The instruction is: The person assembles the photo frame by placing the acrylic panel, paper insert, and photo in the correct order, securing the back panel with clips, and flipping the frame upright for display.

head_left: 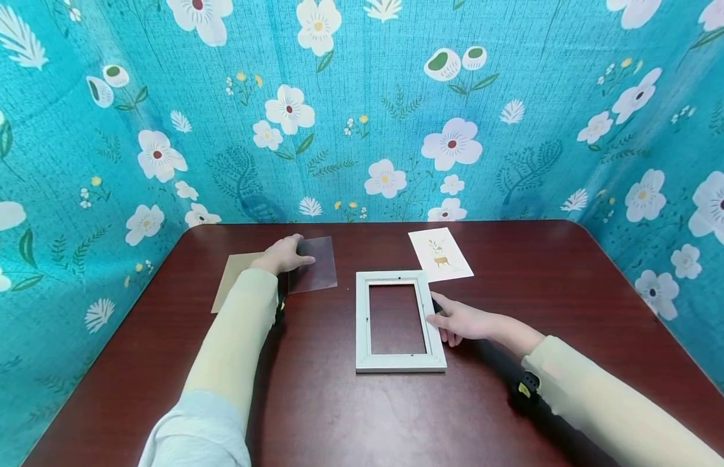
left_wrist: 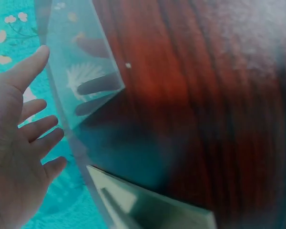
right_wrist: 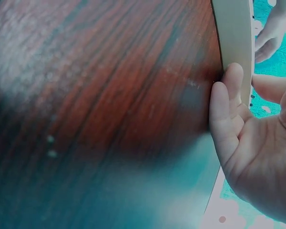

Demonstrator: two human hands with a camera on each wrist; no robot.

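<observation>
Picture frame, white, with the table showing through its window, lies flat. On its right bar the right hand grips it, thumb over the upper face and fingers against the outer side. That should steady it; a light hold is enough, since a hard one could skid or tip it. Small dark marks dot the inner rim, perhaps retaining tabs, so mind those.

Left of the frame, and a little farther from the person, lies a clear sheet. The left hand hovers by that sheet's left part, fingers extended and grasping nothing; the left wrist view shows their reflections in the gloss, though whether any finger touches it I cannot tell. Something so thin will likely cling to the table, so the neat way is to slip one finger under an edge, then pinch only the margins, because prints would show. Farther left of the frame lies a tan board, best not brushed by the left sleeve that passes over it.

Beyond the frame's far right corner sits a printed card with a plant drawing, close enough that any turn of the frame should spare it.
</observation>
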